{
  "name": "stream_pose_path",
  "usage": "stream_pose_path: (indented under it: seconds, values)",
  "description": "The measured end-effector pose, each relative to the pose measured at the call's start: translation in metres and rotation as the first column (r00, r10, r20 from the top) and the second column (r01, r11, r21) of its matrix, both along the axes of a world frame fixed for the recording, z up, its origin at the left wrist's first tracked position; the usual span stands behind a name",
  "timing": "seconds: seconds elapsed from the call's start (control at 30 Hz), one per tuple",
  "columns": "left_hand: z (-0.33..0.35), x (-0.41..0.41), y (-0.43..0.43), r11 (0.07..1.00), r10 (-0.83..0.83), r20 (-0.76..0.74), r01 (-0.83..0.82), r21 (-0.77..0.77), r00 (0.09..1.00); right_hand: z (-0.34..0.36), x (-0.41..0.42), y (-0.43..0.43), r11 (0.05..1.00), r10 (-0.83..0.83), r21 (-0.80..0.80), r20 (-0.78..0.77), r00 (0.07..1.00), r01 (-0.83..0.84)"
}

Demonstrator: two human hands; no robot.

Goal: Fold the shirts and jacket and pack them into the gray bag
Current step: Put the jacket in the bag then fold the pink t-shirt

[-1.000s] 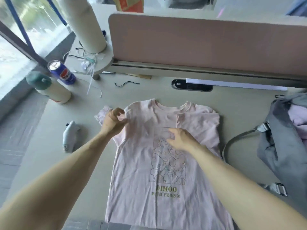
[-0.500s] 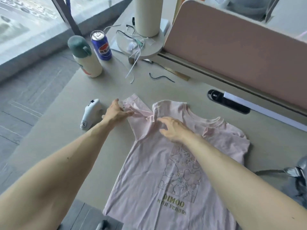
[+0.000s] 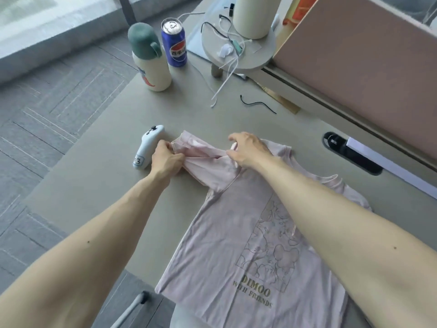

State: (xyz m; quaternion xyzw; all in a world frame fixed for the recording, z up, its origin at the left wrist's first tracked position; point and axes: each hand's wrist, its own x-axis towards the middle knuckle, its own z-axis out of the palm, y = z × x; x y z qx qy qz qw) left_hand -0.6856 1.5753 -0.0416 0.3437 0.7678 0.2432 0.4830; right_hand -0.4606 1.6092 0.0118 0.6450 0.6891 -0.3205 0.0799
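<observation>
One pink shirt (image 3: 236, 245) lies flat on the table (image 3: 94, 185). My left hand (image 3: 165, 158) pinches its sleeve and my right hand (image 3: 248, 150) grips the shoulder. At eleven o'clock stand one capped bottle (image 3: 151, 67) and one can (image 3: 175, 43) (contents unseen).

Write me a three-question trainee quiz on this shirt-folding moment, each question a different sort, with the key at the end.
1. True or false: the left hand grips the sleeve of the pink T-shirt.
2. What stands right beside the blue can? A) the cream bottle with a green cap B) a gray bag C) a folded jacket
3. Fill in: from the person's view, the white controller lies on the table just ____ of the left hand.
Key: 1 true; 2 A; 3 left.
</observation>
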Motion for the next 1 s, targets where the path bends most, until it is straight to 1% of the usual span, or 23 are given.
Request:
stream_pose_path:
  seconds: [0.13,0.23,0.27,0.3,0.37,0.47,0.53,0.6,0.67,0.73,0.77,0.8,0.83,0.9,0.93,1.0]
  values:
    - [-0.006,-0.012,-0.007,0.999,0.033,0.139,-0.035,0.016,0.990,-0.007,-0.032,0.019,0.994,0.107,0.013,0.022,0.994,-0.107]
    - [-0.006,-0.013,-0.009,0.999,0.019,0.194,-0.028,0.043,0.981,-0.018,-0.054,0.026,0.983,0.183,-0.003,0.064,0.981,-0.183]
    - [-0.003,-0.014,-0.010,0.998,0.011,0.199,-0.022,0.053,0.980,-0.022,-0.060,0.028,0.978,0.202,0.029,0.080,0.976,-0.205]
    - [-0.002,-0.015,-0.011,0.998,0.005,0.200,-0.016,0.056,0.980,-0.024,-0.064,0.029,0.975,0.205,0.073,0.089,0.975,-0.211]
    - [0.005,-0.016,-0.015,0.997,0.001,0.198,-0.015,0.072,0.980,-0.024,-0.065,0.034,0.983,0.118,0.136,0.066,0.991,-0.126]
    - [0.011,-0.016,-0.018,0.992,0.005,0.146,-0.023,0.121,0.989,-0.014,-0.053,0.049,0.977,-0.102,0.176,-0.120,0.987,0.123]
    - [0.016,-0.014,-0.017,0.987,0.007,0.108,-0.024,0.156,0.994,-0.009,-0.040,0.060,0.961,-0.167,0.187,-0.193,0.967,0.203]
    - [0.024,-0.010,-0.018,0.981,0.020,0.144,-0.047,0.186,0.989,-0.005,-0.029,0.065,0.954,-0.213,0.146,-0.279,0.936,0.261]
    - [0.035,-0.003,-0.021,0.972,0.028,0.209,-0.075,0.223,0.978,-0.001,-0.022,0.065,0.938,-0.290,0.052,-0.425,0.858,0.343]
    - [0.048,0.006,-0.027,0.958,0.025,0.265,-0.099,0.269,0.964,0.005,-0.015,0.059,0.910,-0.380,-0.083,-0.563,0.734,0.407]
    - [0.055,0.010,-0.030,0.951,-0.002,0.273,-0.083,0.299,0.962,0.008,-0.011,0.056,0.900,-0.403,-0.136,-0.619,0.674,0.413]
    - [0.061,0.014,-0.034,0.940,-0.054,0.261,-0.039,0.338,0.964,0.012,-0.005,0.052,0.897,-0.412,-0.175,-0.662,0.626,0.405]
    - [0.067,0.019,-0.039,0.924,-0.128,0.213,0.038,0.380,0.969,0.016,0.002,0.048,0.899,-0.412,-0.205,-0.695,0.590,0.387]
    - [0.078,0.033,-0.051,0.863,-0.278,0.066,0.219,0.455,0.958,0.024,0.020,0.039,0.905,-0.406,-0.243,-0.735,0.543,0.348]
    - [0.080,0.041,-0.058,0.810,-0.345,-0.013,0.305,0.500,0.939,0.028,0.030,0.033,0.912,-0.394,-0.238,-0.739,0.546,0.335]
    - [0.079,0.061,-0.072,0.660,-0.461,-0.160,0.457,0.596,0.873,0.032,0.051,0.022,0.930,-0.348,-0.186,-0.717,0.604,0.316]
